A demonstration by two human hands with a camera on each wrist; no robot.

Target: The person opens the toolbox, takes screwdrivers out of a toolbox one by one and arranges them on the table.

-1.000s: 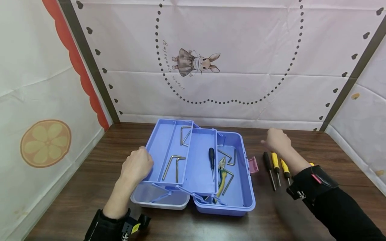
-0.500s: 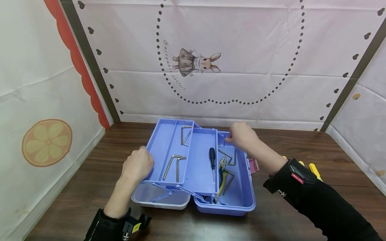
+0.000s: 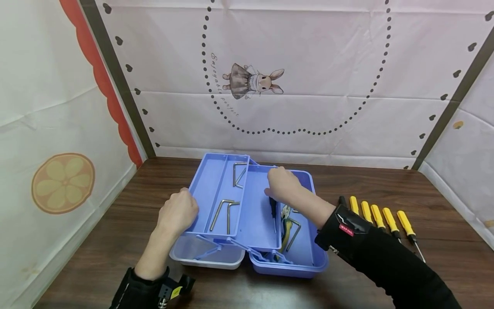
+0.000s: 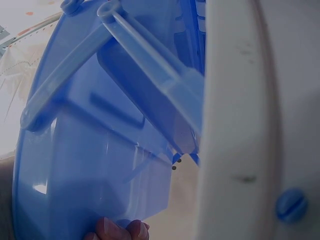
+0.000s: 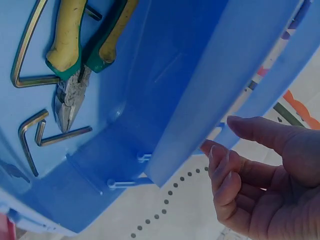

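Observation:
A blue toolbox stands unfolded on the table, its stepped trays raised. My left hand grips the left rim of the upper tray; its fingertips curl under the tray in the left wrist view. Beside the lower tray's right wall is my right hand, thumb and fingers apart, nothing held. Whether it touches the tray is unclear. The hand partly covers a small black screwdriver in that tray. Pliers and several hex keys lie in the box's bottom; more hex keys lie in the upper tray.
Right of the box, several yellow-handled screwdrivers and a black-handled one lie in a row. The clear lid is beneath the upper tray. A printed cloth hangs at the back of the wooden table.
From above the row of screwdrivers, my right hand has moved left over the box to the lower tray. The left hand keeps its grip on the upper tray.

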